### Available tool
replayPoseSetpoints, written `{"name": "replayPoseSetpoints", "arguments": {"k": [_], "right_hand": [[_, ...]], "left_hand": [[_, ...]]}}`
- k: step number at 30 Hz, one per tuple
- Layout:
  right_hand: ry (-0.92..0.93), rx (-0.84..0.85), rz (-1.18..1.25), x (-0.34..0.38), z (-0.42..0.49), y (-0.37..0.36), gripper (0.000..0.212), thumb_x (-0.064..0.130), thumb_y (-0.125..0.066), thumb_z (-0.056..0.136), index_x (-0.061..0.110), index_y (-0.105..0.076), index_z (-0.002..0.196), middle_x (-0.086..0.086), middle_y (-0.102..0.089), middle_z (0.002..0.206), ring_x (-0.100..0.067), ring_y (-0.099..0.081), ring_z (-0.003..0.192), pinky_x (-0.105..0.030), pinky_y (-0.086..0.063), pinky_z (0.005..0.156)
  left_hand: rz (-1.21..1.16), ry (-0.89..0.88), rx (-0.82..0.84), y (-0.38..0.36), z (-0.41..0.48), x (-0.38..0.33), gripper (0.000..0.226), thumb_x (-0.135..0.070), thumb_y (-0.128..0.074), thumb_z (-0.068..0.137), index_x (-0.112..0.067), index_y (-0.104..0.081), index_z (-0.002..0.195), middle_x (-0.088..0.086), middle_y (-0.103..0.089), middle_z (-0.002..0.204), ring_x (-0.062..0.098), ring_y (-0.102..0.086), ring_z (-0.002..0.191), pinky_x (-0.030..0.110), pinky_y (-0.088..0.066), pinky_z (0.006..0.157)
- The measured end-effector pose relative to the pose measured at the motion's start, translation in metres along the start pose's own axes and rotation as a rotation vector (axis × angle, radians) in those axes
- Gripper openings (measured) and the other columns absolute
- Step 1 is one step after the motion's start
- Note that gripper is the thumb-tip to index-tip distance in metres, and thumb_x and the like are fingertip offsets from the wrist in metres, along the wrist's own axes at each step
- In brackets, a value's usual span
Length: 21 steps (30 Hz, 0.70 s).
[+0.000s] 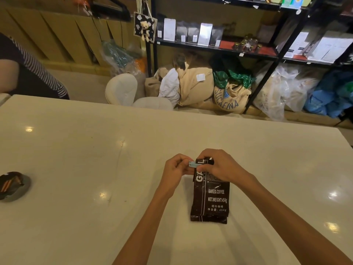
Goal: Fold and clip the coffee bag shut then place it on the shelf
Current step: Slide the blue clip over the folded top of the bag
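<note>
A black coffee bag (211, 199) with white lettering stands on the white table (95, 159), its top rolled down. My right hand (221, 167) grips the folded top from the right side. My left hand (176, 168) pinches a small light-blue clip (193, 164) against the left end of the fold. The clip touches the fold; its jaws are hidden by my fingers. A black metal shelf (215, 47) stands behind the table, several pale and dark bags lined up on it.
A dark round object (13, 185) lies at the table's left edge. Another person's striped sleeve (28, 67) shows at far left. White chairs (122, 89), burlap sacks (202, 88) and plastic bags (282, 92) crowd the floor between table and shelf.
</note>
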State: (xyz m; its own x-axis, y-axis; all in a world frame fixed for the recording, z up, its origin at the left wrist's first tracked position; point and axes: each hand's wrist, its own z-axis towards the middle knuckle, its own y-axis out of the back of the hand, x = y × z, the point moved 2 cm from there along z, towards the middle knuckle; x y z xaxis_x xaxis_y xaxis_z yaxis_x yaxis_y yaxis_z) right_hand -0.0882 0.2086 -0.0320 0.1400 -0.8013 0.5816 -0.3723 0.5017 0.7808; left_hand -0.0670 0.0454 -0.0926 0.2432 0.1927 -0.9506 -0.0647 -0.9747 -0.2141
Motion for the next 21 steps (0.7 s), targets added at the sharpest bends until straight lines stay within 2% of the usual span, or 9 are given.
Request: {"name": "replayPoseSetpoints", "arguments": {"k": [3, 6, 9, 11, 12, 14, 16, 18, 21], "right_hand": [[0.019, 0.012, -0.023, 0.003, 0.002, 0.000, 0.022, 0.036, -0.074, 0.081, 0.025, -0.070, 0.100, 0.010, -0.069, 0.097, -0.014, -0.062, 0.089, -0.036, -0.049, 0.081], [0.026, 0.020, 0.016, 0.005, 0.003, 0.000, 0.022, 0.035, -0.075, 0.081, 0.024, -0.071, 0.099, 0.010, -0.069, 0.097, -0.015, -0.063, 0.091, -0.040, -0.050, 0.085], [0.011, -0.123, 0.019, 0.012, 0.004, -0.007, 0.023, 0.040, -0.072, 0.082, 0.026, -0.073, 0.101, 0.013, -0.070, 0.100, -0.011, -0.062, 0.093, -0.035, -0.047, 0.081], [-0.046, -0.262, 0.010, 0.014, 0.004, -0.012, 0.025, 0.043, -0.068, 0.085, 0.027, -0.073, 0.104, 0.011, -0.070, 0.103, -0.010, -0.061, 0.091, -0.030, -0.042, 0.075], [-0.065, -0.306, -0.002, 0.013, 0.004, -0.012, 0.026, 0.044, -0.066, 0.086, 0.027, -0.072, 0.105, 0.009, -0.070, 0.103, -0.009, -0.059, 0.089, -0.029, -0.040, 0.073], [-0.048, -0.343, -0.055, 0.011, 0.007, -0.010, 0.027, 0.047, -0.062, 0.088, 0.028, -0.071, 0.105, 0.007, -0.070, 0.103, -0.008, -0.057, 0.087, -0.027, -0.038, 0.071], [0.005, -0.310, -0.107, 0.009, 0.012, -0.008, 0.030, 0.053, -0.059, 0.088, 0.029, -0.069, 0.103, 0.008, -0.069, 0.101, -0.010, -0.060, 0.087, -0.028, -0.042, 0.069], [0.048, -0.227, -0.165, 0.010, 0.017, -0.011, 0.033, 0.057, -0.056, 0.088, 0.029, -0.068, 0.100, 0.010, -0.068, 0.099, -0.011, -0.062, 0.087, -0.031, -0.047, 0.071], [0.060, -0.106, -0.138, 0.008, 0.026, -0.011, 0.036, 0.058, -0.060, 0.085, 0.025, -0.070, 0.096, 0.007, -0.070, 0.096, -0.014, -0.063, 0.086, -0.036, -0.051, 0.075]], "left_hand": [[-0.027, 0.020, 0.019, 0.003, 0.001, 0.003, 0.023, 0.002, -0.045, 0.100, 0.000, -0.063, 0.087, 0.008, -0.071, 0.078, 0.024, -0.072, 0.069, 0.035, -0.062, 0.071], [-0.096, 0.038, 0.067, 0.003, -0.002, 0.003, 0.023, -0.001, -0.045, 0.100, -0.002, -0.061, 0.084, 0.000, -0.070, 0.072, 0.016, -0.070, 0.067, 0.030, -0.060, 0.068], [-0.237, 0.047, 0.046, 0.004, 0.001, 0.003, 0.026, -0.007, -0.045, 0.101, -0.008, -0.060, 0.081, 0.004, -0.066, 0.074, 0.017, -0.062, 0.070, 0.033, -0.053, 0.073], [-0.281, 0.069, 0.016, 0.004, 0.002, -0.001, 0.021, -0.017, -0.048, 0.101, -0.009, -0.064, 0.092, 0.014, -0.067, 0.092, 0.028, -0.061, 0.085, 0.037, -0.052, 0.080], [-0.280, 0.092, 0.027, 0.001, 0.000, -0.001, 0.020, -0.025, -0.051, 0.099, -0.012, -0.065, 0.104, 0.014, -0.070, 0.103, 0.030, -0.064, 0.093, 0.037, -0.054, 0.083], [-0.184, 0.151, 0.078, -0.008, -0.007, 0.003, 0.036, -0.039, -0.057, 0.094, -0.025, -0.055, 0.128, 0.007, -0.070, 0.116, 0.021, -0.072, 0.097, 0.035, -0.058, 0.082], [0.005, 0.142, 0.114, -0.021, -0.015, 0.010, 0.040, -0.040, -0.057, 0.094, -0.025, -0.049, 0.131, 0.004, -0.070, 0.115, 0.015, -0.074, 0.093, 0.030, -0.059, 0.077], [0.132, 0.060, 0.083, -0.027, -0.018, 0.019, 0.030, -0.035, -0.050, 0.099, -0.018, -0.056, 0.123, 0.006, -0.073, 0.107, 0.015, -0.074, 0.090, 0.027, -0.058, 0.075], [0.178, 0.022, 0.065, -0.029, -0.018, 0.020, 0.030, -0.029, -0.043, 0.103, -0.014, -0.059, 0.124, 0.005, -0.075, 0.103, 0.015, -0.075, 0.090, 0.026, -0.058, 0.076]]}}
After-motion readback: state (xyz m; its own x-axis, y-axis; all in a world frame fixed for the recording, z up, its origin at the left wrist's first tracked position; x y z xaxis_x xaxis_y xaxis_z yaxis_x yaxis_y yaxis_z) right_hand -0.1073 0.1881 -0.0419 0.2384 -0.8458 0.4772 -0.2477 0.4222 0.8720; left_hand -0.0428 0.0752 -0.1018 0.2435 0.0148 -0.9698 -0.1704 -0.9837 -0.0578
